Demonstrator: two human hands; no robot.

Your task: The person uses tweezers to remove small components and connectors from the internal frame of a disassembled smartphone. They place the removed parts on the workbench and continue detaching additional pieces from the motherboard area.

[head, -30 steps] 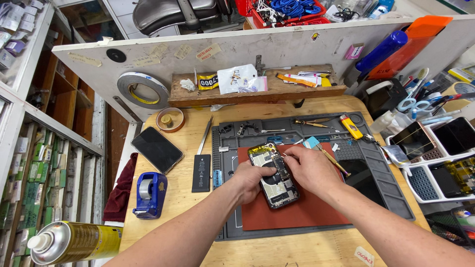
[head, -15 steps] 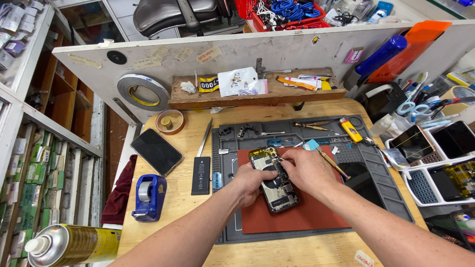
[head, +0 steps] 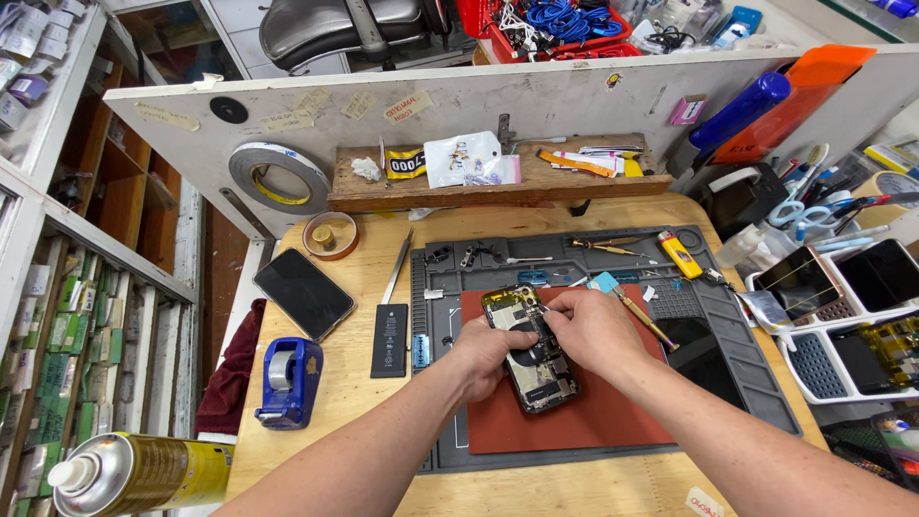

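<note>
1. Head view, looking down at a cluttered repair bench: my left hand point(head: 486, 352) and right hand point(head: 593, 330) meet over an opened phone point(head: 536, 352) with its back off and its boards and a round coil showing.
2. The phone lies tilted on a red mat point(head: 574, 421), which sits on a grey work mat point(head: 737, 383) with small tool trays along its far edge.
3. My left hand is closed on the phone's near-left edge, thumb across the body, pinning it down.
4. My right hand has fingertips pinched together at the phone's upper end. I cannot tell whether a tool or a small part sits between them.
5. Just right of my right hand lies a screwdriver point(head: 637, 314) with a pale blue top; further right and away, a yellow lighter point(head: 679, 255).
6. Left of my left hand: a black battery point(head: 390, 340) and, beyond it, metal tweezers point(head: 396, 269). Further left, a dark phone point(head: 303, 293) face up and a blue tape dispenser point(head: 289, 381).
7. Near-left of both hands, a gold spray can point(head: 134, 474).
8. My judgement: this is fine work on a connector or screw near the top board. The next move calls for a steady left-hand hold and a small, light pinch, without dragging on the flex cables.
</note>
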